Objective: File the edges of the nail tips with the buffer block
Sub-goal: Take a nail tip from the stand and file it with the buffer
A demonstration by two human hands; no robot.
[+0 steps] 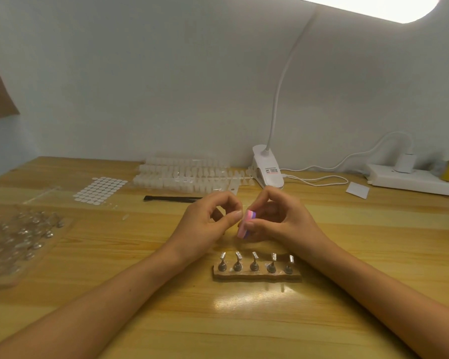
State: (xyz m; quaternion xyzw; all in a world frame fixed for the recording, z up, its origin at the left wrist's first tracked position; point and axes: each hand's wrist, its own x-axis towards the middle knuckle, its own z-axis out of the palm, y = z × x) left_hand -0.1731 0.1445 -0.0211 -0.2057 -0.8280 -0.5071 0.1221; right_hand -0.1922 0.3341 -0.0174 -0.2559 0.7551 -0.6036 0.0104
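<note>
Table [244,320] seen from the seated person's side, both forearms lying on the wood and meeting at centre.

Right hand [285,221]: its grip is closed on the buffer block [245,225], a small pink-and-purple pad pinched between thumb and fingertips. The block is held upright just above the table, behind the stand and between the two hands.

Left hand [205,225]: fingers curled, the thumb and forefinger drawn into a narrow pinch right against the block's pink face. Whatever sits in that pinch is too small to make out, so whether this grip holds anything cannot be told.

Stand [257,277]: a low brown base just in front of the hands, carrying a row of five metal pegs [254,261], each upright with a small silvery top.

Strips of nail tips [182,173]: several pale rows laid side by side at the back of the table, near the wall. In front of them lies a black file [171,198], and to their left a sheet of white dots [100,189].

Clear bag [18,237]: at the left edge, with shiny small pieces inside.

Clip lamp [267,169]: white, its base beside the nail-tip strips, its neck rising to a lit head at the upper right. A power strip [412,180] lies by the wall at the far right, and a white card [357,190] just before it.
</note>
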